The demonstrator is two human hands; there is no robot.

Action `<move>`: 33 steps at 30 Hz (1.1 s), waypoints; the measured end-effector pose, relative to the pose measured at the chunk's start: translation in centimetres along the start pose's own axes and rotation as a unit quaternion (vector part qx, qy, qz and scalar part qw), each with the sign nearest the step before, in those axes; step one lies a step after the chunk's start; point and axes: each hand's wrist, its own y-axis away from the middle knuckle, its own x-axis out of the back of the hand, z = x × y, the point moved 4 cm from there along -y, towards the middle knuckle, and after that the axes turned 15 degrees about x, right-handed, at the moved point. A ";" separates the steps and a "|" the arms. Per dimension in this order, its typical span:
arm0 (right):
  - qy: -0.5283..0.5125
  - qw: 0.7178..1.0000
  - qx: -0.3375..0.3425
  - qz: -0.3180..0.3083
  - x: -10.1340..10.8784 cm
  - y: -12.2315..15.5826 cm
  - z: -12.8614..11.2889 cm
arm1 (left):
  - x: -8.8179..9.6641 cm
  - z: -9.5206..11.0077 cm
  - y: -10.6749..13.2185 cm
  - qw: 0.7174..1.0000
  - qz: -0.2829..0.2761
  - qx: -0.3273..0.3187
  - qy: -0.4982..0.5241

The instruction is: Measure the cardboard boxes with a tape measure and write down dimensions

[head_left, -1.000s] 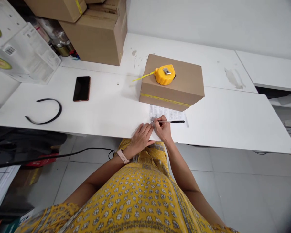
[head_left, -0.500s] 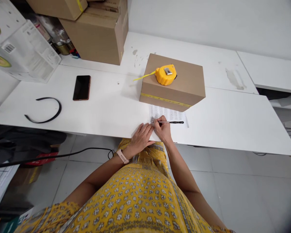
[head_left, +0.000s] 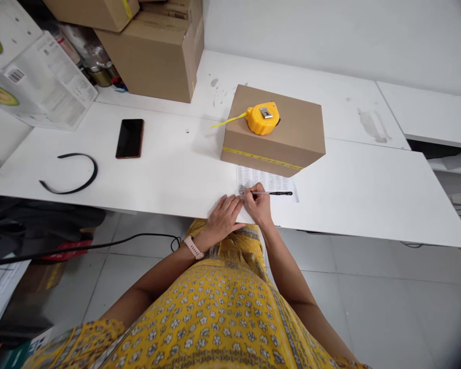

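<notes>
Pen (head_left: 283, 193) is resting in the right grip (head_left: 258, 204), which is pinching it between thumb and fingers with hardly any gap; the tip is pointing left over the printed sheet (head_left: 272, 181), and the dark end is jutting out to the right of the grip. Whether the tip is touching the sheet is too small to tell. The left grip (head_left: 223, 218) is lying flat just beside the right one, over the near edge of the tabletop (head_left: 361, 192), its fingers stretched out and holding nothing; whether its fingertips are pinning the sheet is unclear. If they are missing it, the sheet could be sliding or turning under the pen, putting a mark in the wrong place. A cardboard box (head_left: 295, 133) is standing just beyond the right grip and is hiding the sheet's far part, so rows there could be going unread. Should the box be resting on the sheet, which the view is not settling, a tug toward the grip could be creasing or tearing the paper. Atop the box, farther beyond the grip, a yellow tape measure (head_left: 262, 119) is lying with its blade projecting leftward past the edge; a forearm catching that blade could be dragging it off.
</notes>
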 end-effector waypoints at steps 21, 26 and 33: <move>-0.007 1.000 -0.001 0.004 0.0 -0.1 -0.1 | 0.3 0.1 0.0 1.000 0.009 0.000 -0.005; -0.007 1.000 0.000 0.019 0.1 -0.1 0.0 | 0.3 0.1 0.1 1.000 0.016 -0.002 -0.009; -0.008 1.000 0.003 0.011 0.1 -0.1 0.0 | 0.0 0.1 0.1 1.000 0.013 -0.003 -0.010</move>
